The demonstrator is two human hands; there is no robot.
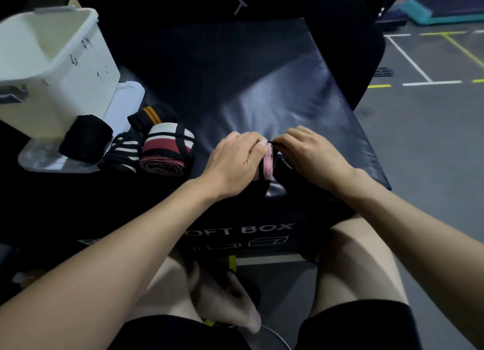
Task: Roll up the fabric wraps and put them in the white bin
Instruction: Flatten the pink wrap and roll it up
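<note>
Both bare forearms reach forward and converge, the hands meeting knuckle to knuckle. The left hand point(237, 161) lies palm down, fingers curled over and gripping a pink-and-black wrap point(268, 162). The right hand point(310, 153), just beside it, pinches the wrap's black edge between thumb and curled fingertips. Bare knees sit below the wrists.

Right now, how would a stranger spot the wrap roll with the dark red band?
Find the white bin at upper left. Four rolled wraps sit at its foot; the red-banded roll is the one nearest the hands. Only it shows white, black and dark red stripes.
</note>
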